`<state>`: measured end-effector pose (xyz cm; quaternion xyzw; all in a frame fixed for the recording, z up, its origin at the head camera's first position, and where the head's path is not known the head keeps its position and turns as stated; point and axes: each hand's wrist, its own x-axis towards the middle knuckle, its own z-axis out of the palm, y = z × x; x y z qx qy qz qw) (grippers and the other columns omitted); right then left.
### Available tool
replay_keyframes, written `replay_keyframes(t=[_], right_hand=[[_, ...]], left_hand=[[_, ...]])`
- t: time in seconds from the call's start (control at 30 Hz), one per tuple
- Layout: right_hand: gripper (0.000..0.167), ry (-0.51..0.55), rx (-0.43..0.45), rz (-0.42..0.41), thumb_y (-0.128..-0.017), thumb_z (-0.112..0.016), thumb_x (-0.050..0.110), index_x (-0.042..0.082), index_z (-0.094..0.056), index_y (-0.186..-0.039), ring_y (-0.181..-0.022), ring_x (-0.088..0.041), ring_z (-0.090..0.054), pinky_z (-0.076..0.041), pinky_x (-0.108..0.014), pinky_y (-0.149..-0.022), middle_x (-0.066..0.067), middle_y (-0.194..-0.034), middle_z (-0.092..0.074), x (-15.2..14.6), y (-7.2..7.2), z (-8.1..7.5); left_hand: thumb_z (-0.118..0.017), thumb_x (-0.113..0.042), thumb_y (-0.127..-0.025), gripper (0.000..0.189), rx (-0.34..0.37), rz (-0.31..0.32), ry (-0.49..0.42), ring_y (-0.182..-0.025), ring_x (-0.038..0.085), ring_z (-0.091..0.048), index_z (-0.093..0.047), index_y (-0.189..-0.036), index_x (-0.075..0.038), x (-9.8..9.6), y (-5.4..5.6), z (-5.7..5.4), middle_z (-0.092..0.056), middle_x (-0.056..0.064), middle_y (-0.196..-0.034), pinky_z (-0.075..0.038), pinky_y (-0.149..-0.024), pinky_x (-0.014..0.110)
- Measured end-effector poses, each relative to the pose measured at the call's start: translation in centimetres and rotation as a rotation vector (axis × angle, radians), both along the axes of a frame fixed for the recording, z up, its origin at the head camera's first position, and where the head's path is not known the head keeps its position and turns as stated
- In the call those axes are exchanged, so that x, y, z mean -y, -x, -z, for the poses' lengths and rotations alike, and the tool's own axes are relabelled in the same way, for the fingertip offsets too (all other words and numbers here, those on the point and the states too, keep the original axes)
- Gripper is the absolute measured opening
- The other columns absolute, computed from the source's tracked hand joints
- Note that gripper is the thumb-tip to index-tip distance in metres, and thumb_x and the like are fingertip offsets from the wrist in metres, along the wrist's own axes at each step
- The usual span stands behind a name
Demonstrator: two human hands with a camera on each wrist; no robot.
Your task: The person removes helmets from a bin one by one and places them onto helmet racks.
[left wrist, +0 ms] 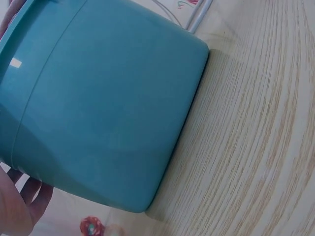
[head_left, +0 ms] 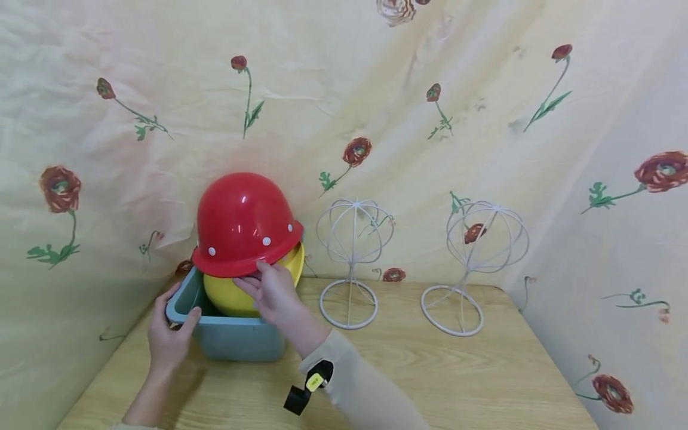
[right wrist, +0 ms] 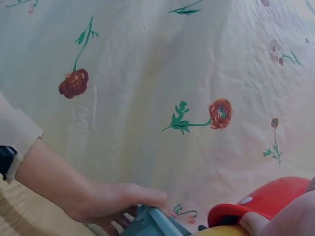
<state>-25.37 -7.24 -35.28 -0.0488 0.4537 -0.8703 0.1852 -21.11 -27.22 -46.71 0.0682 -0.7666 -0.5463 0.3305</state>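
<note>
A red hard hat [head_left: 244, 218] sits tilted on top of a yellow hard hat [head_left: 228, 295], which lies inside a blue-green plastic bin [head_left: 239, 340]. My right hand [head_left: 276, 292] pinches the red hat's front brim, thumb on top and fingers beneath. At the bin's left corner my left hand [head_left: 171, 334] grips the rim, with the thumb over the edge. The left wrist view shows the bin's side [left wrist: 108, 103] close up, resting on the wooden table. In the right wrist view the red hat [right wrist: 275, 196] and the left hand [right wrist: 113, 201] on the bin appear together.
Two white wire stands with round cage tops are on the table [head_left: 419, 382] right of the bin: one near stand [head_left: 352, 263] and one farther right [head_left: 473, 263]. A flower-patterned cloth [head_left: 301, 119] hangs behind and along the sides.
</note>
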Motion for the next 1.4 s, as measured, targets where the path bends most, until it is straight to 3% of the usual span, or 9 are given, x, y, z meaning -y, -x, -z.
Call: replay_keyframes(t=[0.17,0.33,0.57,0.67,0.83,0.93,1.0,1.17,1.4], right_hand=[[0.037,-0.024,-0.035,-0.016,-0.110,-0.058,0.021,0.013,-0.053,-0.145,-0.126,-0.035,-0.071,-0.055,-0.044,-0.107,-0.010,-0.135,-0.072,-0.3,1.0,-0.6],[0.037,-0.043,-0.017,-0.031,-0.109,-0.059,0.017,0.011,-0.054,-0.145,-0.127,-0.036,-0.071,-0.055,-0.044,-0.106,-0.010,-0.134,-0.073,-0.4,1.5,-1.2],[0.040,-0.014,0.007,-0.087,-0.109,-0.055,0.011,0.011,-0.051,-0.150,-0.134,-0.041,-0.064,-0.051,-0.047,-0.109,-0.013,-0.142,-0.069,-0.9,1.8,-1.3],[0.040,-0.016,0.024,-0.097,-0.110,-0.055,0.013,0.010,-0.050,-0.150,-0.135,-0.041,-0.064,-0.052,-0.047,-0.109,-0.014,-0.141,-0.069,-1.1,2.0,-1.2],[0.041,-0.004,0.058,-0.121,-0.111,-0.055,0.017,0.011,-0.049,-0.150,-0.135,-0.039,-0.064,-0.051,-0.046,-0.109,-0.013,-0.141,-0.070,-1.1,2.2,-1.1],[0.042,-0.002,0.040,-0.133,-0.111,-0.055,0.017,0.012,-0.048,-0.152,-0.137,-0.040,-0.062,-0.050,-0.046,-0.110,-0.014,-0.144,-0.068,-1.2,2.4,-1.1],[0.043,0.006,0.040,-0.145,-0.110,-0.055,0.016,0.013,-0.047,-0.153,-0.139,-0.040,-0.061,-0.049,-0.046,-0.112,-0.014,-0.146,-0.067,-1.4,2.5,-1.2],[0.047,0.046,0.086,-0.188,-0.110,-0.057,0.015,0.016,-0.046,-0.155,-0.141,-0.039,-0.059,-0.048,-0.047,-0.113,-0.012,-0.147,-0.065,-2.0,2.9,-1.2],[0.047,0.085,0.117,-0.217,-0.110,-0.056,0.013,0.018,-0.045,-0.155,-0.143,-0.038,-0.058,-0.048,-0.046,-0.113,-0.011,-0.149,-0.065,-2.7,3.2,-1.2]], left_hand=[[-0.067,-0.006,-0.097,0.062,-0.019,0.006,0.006,-0.109,-0.003,-0.049,-0.048,-0.156,-0.005,0.1,0.1,0.2,-0.050,-0.018,-0.135,-0.044,-0.081,0.000],[-0.069,-0.005,-0.096,0.063,-0.009,0.001,-0.005,-0.107,-0.002,-0.049,-0.049,-0.155,-0.005,0.4,0.0,0.1,-0.049,-0.022,-0.131,-0.045,-0.080,0.000],[-0.071,-0.005,-0.094,0.066,0.080,-0.013,0.040,-0.107,-0.006,-0.046,-0.048,-0.156,-0.007,0.8,-0.3,-0.3,-0.054,0.007,-0.144,-0.040,-0.083,-0.003],[-0.071,-0.007,-0.095,0.066,0.112,-0.018,0.055,-0.105,-0.007,-0.045,-0.047,-0.156,-0.008,0.8,-0.5,-0.5,-0.054,0.010,-0.144,-0.038,-0.084,-0.002],[-0.072,-0.007,-0.093,0.063,0.110,-0.042,0.055,-0.095,-0.009,-0.049,-0.052,-0.153,-0.007,1.0,-0.8,-0.8,-0.058,0.007,-0.131,-0.040,-0.079,0.000],[-0.074,-0.007,-0.091,0.062,0.079,-0.042,0.053,-0.090,-0.012,-0.051,-0.055,-0.150,-0.005,1.1,-0.7,-0.7,-0.060,-0.008,-0.118,-0.043,-0.077,0.000],[-0.074,-0.006,-0.091,0.061,0.065,-0.043,0.047,-0.090,-0.012,-0.052,-0.056,-0.150,-0.004,1.0,-0.6,-0.7,-0.059,-0.011,-0.115,-0.043,-0.078,0.000],[-0.074,-0.007,-0.092,0.061,0.065,-0.058,0.022,-0.092,-0.011,-0.052,-0.057,-0.150,-0.007,0.6,-0.3,-0.8,-0.061,-0.002,-0.121,-0.043,-0.079,0.000],[-0.075,-0.006,-0.089,0.062,0.074,-0.075,-0.022,-0.089,-0.013,-0.055,-0.060,-0.149,-0.009,0.5,0.1,-0.6,-0.055,-0.031,-0.105,-0.044,-0.076,0.002]])
